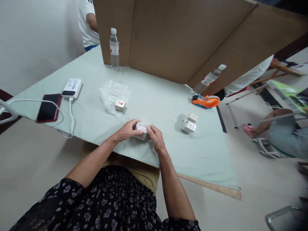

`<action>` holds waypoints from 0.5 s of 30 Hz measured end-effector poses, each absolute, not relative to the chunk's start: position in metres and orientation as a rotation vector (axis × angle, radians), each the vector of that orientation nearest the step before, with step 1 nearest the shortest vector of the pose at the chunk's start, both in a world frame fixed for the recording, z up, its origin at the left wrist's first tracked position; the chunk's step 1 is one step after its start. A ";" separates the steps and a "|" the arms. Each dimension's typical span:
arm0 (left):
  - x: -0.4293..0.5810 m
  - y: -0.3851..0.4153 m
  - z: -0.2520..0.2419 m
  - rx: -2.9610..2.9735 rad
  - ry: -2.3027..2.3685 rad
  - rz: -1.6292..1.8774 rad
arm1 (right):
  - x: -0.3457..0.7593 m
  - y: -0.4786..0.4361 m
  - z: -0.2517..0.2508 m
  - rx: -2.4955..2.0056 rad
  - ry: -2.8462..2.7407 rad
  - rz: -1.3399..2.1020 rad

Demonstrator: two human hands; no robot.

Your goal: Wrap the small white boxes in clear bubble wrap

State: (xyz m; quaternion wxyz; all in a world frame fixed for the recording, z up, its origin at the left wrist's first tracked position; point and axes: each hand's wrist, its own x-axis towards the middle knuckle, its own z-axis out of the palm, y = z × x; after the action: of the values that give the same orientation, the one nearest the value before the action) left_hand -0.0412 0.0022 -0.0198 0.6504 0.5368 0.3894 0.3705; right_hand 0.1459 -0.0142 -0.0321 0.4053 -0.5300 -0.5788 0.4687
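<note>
Wall [40, 35]: plain, pale grey
Floor [216, 208]: pale, faintly glossy
Table [158, 102]: mint-green cloth
Far-right table [277, 86]: lime-green top, metal legs

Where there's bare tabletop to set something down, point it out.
Free tabletop: the stretch between plastic film and tape dispenser, and the near right corner, this side of the small boxes. Crowded: left end, with phone, power bank and cable, and where left hand and right hand hold a white package.

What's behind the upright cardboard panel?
Past its left edge: a person's arm and white shirt. Past its right edge: white fabric. The cardboard panel covers whatever lies between.
</note>
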 end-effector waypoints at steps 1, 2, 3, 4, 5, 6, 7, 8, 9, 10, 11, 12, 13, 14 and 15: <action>-0.041 0.002 -0.017 1.223 0.892 0.825 | 0.147 -0.015 -0.031 -1.313 -1.476 1.217; -0.041 0.002 -0.015 1.227 0.897 0.806 | 0.148 -0.015 -0.030 -1.293 -1.491 1.251; -0.041 0.002 -0.013 1.229 0.902 0.791 | 0.148 -0.015 -0.030 -1.282 -1.499 1.278; -0.041 0.002 -0.011 1.226 0.906 0.785 | 0.148 -0.016 -0.030 -1.280 -1.500 1.291; -0.041 0.002 -0.010 1.218 0.906 0.785 | 0.148 -0.016 -0.031 -1.286 -1.497 1.291; -0.041 0.001 -0.010 1.202 0.901 0.789 | 0.148 -0.016 -0.033 -1.295 -1.493 1.287; -0.040 0.001 -0.010 1.179 0.889 0.795 | 0.148 -0.016 -0.033 -1.301 -1.491 1.286; -0.040 0.000 -0.011 1.149 0.874 0.804 | 0.148 -0.016 -0.034 -1.305 -1.489 1.292; -0.040 -0.001 -0.012 1.115 0.857 0.816 | 0.147 -0.015 -0.033 -1.309 -1.486 1.304; -0.040 -0.001 -0.014 1.082 0.843 0.829 | 0.147 -0.015 -0.032 -1.311 -1.486 1.320; -0.040 -0.001 -0.016 1.054 0.837 0.842 | 0.147 -0.015 -0.030 -1.312 -1.488 1.336; -0.040 -0.001 -0.018 1.033 0.842 0.853 | 0.146 -0.015 -0.028 -1.312 -1.491 1.343; -0.040 -0.001 -0.019 1.018 0.855 0.858 | 0.146 -0.014 -0.025 -1.313 -1.495 1.340; -0.039 -0.001 -0.021 1.008 0.871 0.858 | 0.147 -0.014 -0.023 -1.314 -1.502 1.325; -0.039 -0.001 -0.022 0.999 0.887 0.854 | 0.147 -0.014 -0.021 -1.316 -1.506 1.304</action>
State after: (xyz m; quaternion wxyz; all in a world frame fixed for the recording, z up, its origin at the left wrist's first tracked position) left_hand -0.0394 -0.0009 -0.0220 0.7019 0.4488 0.3986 0.3835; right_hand 0.1466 -0.0137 -0.0208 0.3680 -0.5124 -0.5866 0.5079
